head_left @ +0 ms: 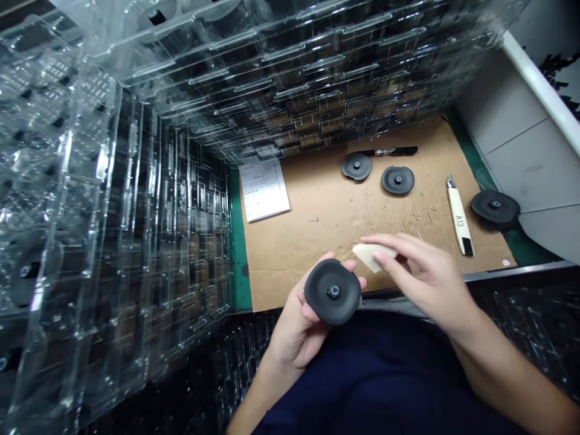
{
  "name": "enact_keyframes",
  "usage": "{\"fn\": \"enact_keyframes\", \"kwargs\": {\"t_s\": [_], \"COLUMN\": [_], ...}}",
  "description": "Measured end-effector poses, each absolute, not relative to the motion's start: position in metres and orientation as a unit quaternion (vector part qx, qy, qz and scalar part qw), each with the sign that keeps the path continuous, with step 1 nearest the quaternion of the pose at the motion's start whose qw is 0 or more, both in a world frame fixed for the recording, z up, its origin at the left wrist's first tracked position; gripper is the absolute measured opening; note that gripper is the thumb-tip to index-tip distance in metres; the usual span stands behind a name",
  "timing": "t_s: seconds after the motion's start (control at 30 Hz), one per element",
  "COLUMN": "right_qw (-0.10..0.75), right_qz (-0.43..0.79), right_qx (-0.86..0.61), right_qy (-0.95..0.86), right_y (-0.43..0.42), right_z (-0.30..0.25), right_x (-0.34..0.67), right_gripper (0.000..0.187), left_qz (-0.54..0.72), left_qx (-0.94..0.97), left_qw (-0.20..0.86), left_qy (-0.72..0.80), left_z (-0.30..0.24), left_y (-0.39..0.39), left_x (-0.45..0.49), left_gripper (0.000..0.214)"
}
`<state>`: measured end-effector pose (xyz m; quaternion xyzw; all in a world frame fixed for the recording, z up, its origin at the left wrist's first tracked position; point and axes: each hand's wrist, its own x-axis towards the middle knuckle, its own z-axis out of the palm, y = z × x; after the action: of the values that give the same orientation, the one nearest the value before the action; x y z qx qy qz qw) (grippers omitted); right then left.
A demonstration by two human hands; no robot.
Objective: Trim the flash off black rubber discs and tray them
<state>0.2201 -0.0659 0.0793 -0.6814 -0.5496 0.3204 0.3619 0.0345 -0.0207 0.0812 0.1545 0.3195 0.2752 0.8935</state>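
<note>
Between the fingers of my left hand [312, 329] rests a round black dished disc [333, 302] with a small hub at its centre, hub side toward me. My right hand [421, 275] pinches a folded cream-coloured pad or cloth [369, 254] between thumb and fingers. The pad is just right of the disc and apart from it. Both hands are over the front edge of a cardboard sheet [299, 260]. Farther back on the cardboard lie two similar black discs, one on the left [356, 166] and one on the right [397, 180].
Stacked clear plastic trays [172, 241] wall in the left and back. A black marker [394, 151] lies behind the discs. On the right are a white utility knife [460, 217], blade showing, and another black disc [495, 209]. A printed paper [264, 190] sits at the back left.
</note>
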Motion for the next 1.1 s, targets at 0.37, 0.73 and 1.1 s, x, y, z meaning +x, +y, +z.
{"fn": "enact_keyframes", "kwargs": {"t_s": [0.37, 0.73, 1.1], "right_qw": [0.397, 0.441, 0.390], "right_qz": [0.265, 0.284, 0.312], "right_qx": [-0.551, -0.536, -0.597], "right_qy": [-0.684, -0.662, -0.628], "right_y": [-0.055, -0.056, -0.055], "right_z": [0.126, 0.121, 0.121], "right_x": [0.202, 0.205, 0.208], "right_gripper": [0.036, 0.032, 0.031], "left_qz": [0.307, 0.320, 0.344], "left_qx": [0.188, 0.204, 0.218], "left_qw": [0.864, 0.850, 0.837], "left_qy": [0.352, 0.364, 0.364], "left_z": [0.075, 0.077, 0.077], "left_y": [-0.020, -0.021, -0.020], "left_x": [0.031, 0.035, 0.038], "left_gripper": [0.060, 0.062, 0.061]}}
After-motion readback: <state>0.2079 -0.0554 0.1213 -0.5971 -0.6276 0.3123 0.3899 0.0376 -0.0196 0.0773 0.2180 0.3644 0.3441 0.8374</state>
